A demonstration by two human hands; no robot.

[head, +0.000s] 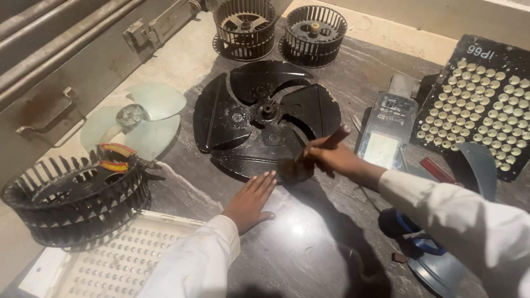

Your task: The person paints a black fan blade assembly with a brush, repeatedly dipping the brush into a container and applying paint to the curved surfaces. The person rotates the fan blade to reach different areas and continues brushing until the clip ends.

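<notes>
A large black fan blade (pixel 265 113) with several broad vanes lies flat on the dark stone surface. My left hand (pixel 251 200) rests flat and open on the surface, fingertips at the blade's near edge. My right hand (pixel 328 157) grips a paintbrush (pixel 309 157) with a reddish-brown handle; its bristles press on the blade's near vane. Both arms wear white sleeves.
Two black squirrel-cage blower wheels (pixel 244 27) (pixel 313 34) stand at the back, a third (pixel 74 198) at the left. A pale translucent fan blade (pixel 138 118), a white perforated panel (pixel 116 259), a black panel of round studs (pixel 480 105), a grey device (pixel 386 129) and a blue-grey part (pixel 419 243) lie around.
</notes>
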